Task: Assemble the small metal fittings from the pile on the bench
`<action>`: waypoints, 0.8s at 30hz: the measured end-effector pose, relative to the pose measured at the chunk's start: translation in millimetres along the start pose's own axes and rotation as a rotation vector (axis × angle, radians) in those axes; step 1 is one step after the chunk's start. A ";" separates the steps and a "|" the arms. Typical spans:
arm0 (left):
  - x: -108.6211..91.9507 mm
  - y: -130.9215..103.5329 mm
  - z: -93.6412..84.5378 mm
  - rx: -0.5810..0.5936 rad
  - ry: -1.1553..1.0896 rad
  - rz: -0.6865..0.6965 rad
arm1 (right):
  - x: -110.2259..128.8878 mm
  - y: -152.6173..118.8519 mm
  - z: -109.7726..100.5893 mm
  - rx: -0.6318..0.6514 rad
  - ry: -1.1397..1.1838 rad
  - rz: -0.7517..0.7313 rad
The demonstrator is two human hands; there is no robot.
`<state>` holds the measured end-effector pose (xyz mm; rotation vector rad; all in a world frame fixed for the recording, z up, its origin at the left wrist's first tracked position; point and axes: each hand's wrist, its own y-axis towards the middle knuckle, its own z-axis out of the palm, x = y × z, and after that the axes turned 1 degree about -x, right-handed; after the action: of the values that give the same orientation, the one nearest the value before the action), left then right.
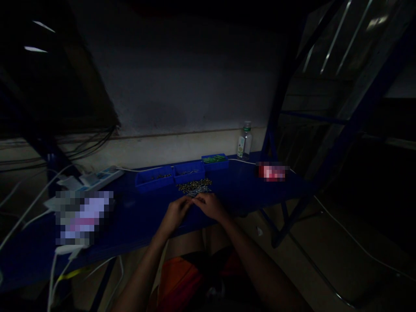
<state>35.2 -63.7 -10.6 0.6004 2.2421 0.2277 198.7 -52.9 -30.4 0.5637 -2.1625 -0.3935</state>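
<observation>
My left hand (178,211) and my right hand (209,205) meet fingertip to fingertip over the front part of the blue table (139,216). Both are closed in a pinch; whatever is between the fingers is too small and dark to make out. Just beyond the fingertips lies a heap of silvery metal pieces (200,190), with a pile of small brass-coloured parts (194,185) touching it behind.
Behind the piles stand blue trays (152,178), (188,171) holding small parts, and another blue tray (215,164) with green items. A clear bottle (245,143) stands back right, near a blurred red packet (272,172). Left are a power strip (104,177) and cables.
</observation>
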 end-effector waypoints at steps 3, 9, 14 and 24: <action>4.3 0.4 -1.7 -0.007 -0.031 -0.014 | -1.6 -0.1 0.8 0.019 0.019 0.005; 7.5 0.5 -6.8 -0.064 -0.080 -0.063 | -2.7 1.1 0.5 0.047 0.113 -0.025; 8.1 1.2 -5.7 -0.027 -0.111 -0.073 | -0.6 0.9 -1.6 0.028 0.126 -0.006; 7.0 2.8 -4.2 0.021 -0.043 -0.041 | -4.4 1.1 2.1 0.033 0.122 0.024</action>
<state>29.0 -57.7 -11.4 0.5647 2.2151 0.1690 199.1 -49.4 -34.0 0.5652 -2.0602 -0.3029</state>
